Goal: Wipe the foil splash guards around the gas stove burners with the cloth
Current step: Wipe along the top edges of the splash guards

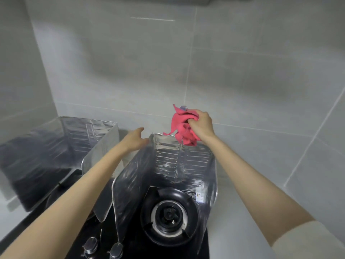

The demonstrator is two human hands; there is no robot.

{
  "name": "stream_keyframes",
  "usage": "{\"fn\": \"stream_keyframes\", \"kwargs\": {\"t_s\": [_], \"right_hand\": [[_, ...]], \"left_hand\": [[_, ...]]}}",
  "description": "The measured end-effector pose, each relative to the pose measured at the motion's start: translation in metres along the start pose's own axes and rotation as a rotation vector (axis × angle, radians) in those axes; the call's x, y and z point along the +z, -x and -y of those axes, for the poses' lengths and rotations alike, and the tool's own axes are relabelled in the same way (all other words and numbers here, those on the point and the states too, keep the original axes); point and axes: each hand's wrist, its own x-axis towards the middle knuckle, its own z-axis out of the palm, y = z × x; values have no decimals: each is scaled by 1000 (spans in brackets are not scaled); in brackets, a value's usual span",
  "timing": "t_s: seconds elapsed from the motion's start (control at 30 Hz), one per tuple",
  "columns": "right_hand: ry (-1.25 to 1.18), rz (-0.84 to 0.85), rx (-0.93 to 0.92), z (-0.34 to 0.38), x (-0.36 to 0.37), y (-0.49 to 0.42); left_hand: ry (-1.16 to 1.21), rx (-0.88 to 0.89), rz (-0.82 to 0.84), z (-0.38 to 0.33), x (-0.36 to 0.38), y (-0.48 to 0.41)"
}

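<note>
Head view: the right hand [202, 126] grips the bunched pink cloth [183, 128] just above the back rim of the right foil guard [168, 157]. The left hand [137, 139], fingers loose and holding nothing, hovers beside its top left corner. Pressed unbraced, the thin foil could buckle or tip onto the burner [169, 214] it encloses. The left foil guard [74, 139] stands apart, untouched

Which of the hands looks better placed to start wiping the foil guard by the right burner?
The right hand: it grips the pink cloth just above the back panel of that foil guard. The left hand holds nothing, open near the guard's top corner, likelier to steady it.
</note>
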Motion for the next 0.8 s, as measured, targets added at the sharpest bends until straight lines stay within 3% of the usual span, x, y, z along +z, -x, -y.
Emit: {"fn": "stream_keyframes", "kwargs": {"t_s": [0.2, 0.43, 0.8], "right_hand": [[317, 70, -127, 4, 45, -26], [582, 227, -247, -2, 77, -52], [867, 424, -312, -33, 104, -60]], "left_hand": [[4, -35, 141, 15, 5, -51], [256, -128, 269, 28, 26, -100], [425, -99, 136, 51, 57, -117]]}}
